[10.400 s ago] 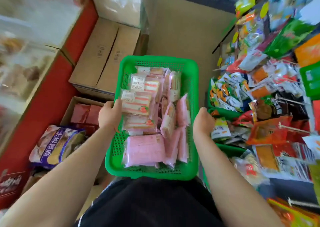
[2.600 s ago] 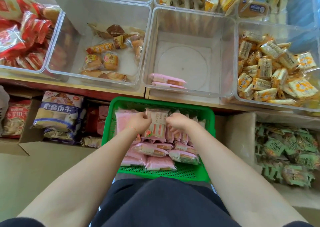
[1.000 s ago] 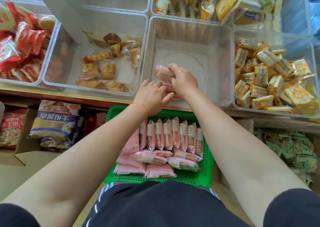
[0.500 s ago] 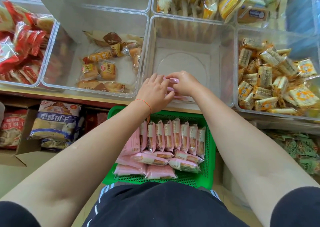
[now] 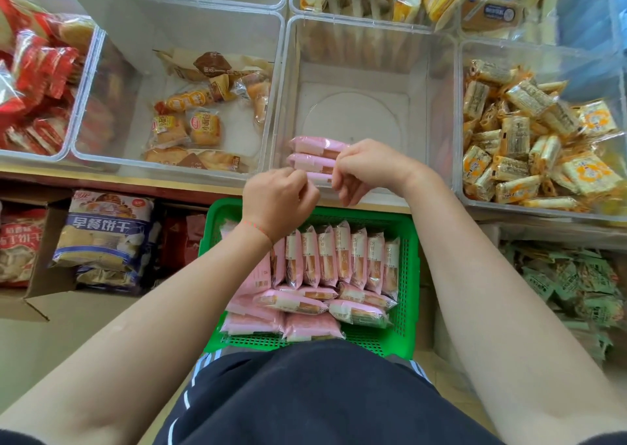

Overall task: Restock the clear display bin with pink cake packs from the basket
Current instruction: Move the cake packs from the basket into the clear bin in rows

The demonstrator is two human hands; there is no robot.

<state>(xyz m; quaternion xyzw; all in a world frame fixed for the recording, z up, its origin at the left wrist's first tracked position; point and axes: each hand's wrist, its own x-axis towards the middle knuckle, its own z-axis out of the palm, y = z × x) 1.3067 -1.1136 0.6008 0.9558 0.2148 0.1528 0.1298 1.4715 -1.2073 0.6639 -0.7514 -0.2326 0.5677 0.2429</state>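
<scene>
Lying crosswise in a short row at the near left of the clear display bin (image 5: 437,71), the pink cake packs (image 5: 314,146) sit just ahead of both hands; the right hand (image 5: 368,169) is nearer, its curled fingers at their right ends, while the left hand (image 5: 280,200) hangs loosely curled, seemingly empty, over the basket (image 5: 409,275).

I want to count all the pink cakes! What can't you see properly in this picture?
Head view:
- Lowest pink cake pack in the clear plastic display bin: mostly behind the left hand and right hand.
- Green plastic basket: left packs covered by the left forearm; lower layers buried.
- Whether either hand grips anything: unclear.
</scene>
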